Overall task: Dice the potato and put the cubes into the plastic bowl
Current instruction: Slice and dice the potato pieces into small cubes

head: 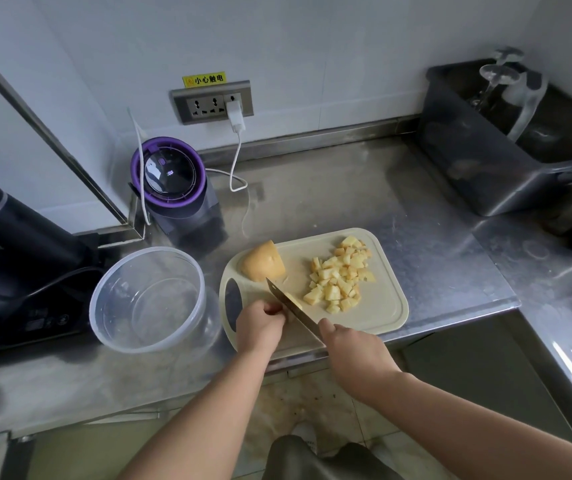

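Observation:
A cream cutting board (pixel 381 306) lies on the steel counter. At its far left corner sits a large uncut potato chunk (pixel 263 262). A pile of several potato cubes (pixel 341 273) covers the board's right half. My left hand (pixel 259 327) holds down a small potato piece (pixel 293 301) at the board's near left, fingers curled on it. My right hand (pixel 353 355) grips the handle of a knife (pixel 291 308), whose blade lies against that piece. The clear plastic bowl (pixel 104 306) stands left of the board and holds no cubes.
A purple-rimmed appliance (pixel 170 174) with a white cable stands behind the bowl, below a wall socket (pixel 213 102). A black device (pixel 17 244) fills the left counter. At the back right stands a dark bin (pixel 478 161) holding glassware. The counter edge runs just under my hands.

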`<state>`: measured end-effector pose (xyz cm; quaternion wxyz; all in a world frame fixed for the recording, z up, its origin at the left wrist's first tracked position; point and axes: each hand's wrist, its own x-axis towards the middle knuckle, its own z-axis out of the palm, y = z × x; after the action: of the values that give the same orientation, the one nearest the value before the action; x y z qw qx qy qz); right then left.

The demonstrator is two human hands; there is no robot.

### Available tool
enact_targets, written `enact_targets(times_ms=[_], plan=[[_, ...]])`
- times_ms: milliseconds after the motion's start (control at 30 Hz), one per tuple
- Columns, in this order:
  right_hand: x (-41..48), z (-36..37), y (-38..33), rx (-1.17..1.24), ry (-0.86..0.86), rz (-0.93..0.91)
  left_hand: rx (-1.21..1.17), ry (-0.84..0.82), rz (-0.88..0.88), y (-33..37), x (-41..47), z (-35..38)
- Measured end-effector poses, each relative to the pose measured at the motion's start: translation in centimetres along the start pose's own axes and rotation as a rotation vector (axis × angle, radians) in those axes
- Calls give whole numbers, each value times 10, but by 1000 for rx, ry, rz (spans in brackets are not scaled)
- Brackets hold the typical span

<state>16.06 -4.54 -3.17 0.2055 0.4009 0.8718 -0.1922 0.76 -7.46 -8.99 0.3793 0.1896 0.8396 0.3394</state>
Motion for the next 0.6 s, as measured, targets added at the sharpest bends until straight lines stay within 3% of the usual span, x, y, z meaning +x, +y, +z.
enact_targets(times_ms=[200,367,600], plan=[[-7,-15,6,103,115,-40,163,10,101,1,-6,-1],[-17,-33,19,103,199,-58,575,46,279,5,-13,10],[-21,-35,33,116,186,-11,568,85,334,12,-12,6]])
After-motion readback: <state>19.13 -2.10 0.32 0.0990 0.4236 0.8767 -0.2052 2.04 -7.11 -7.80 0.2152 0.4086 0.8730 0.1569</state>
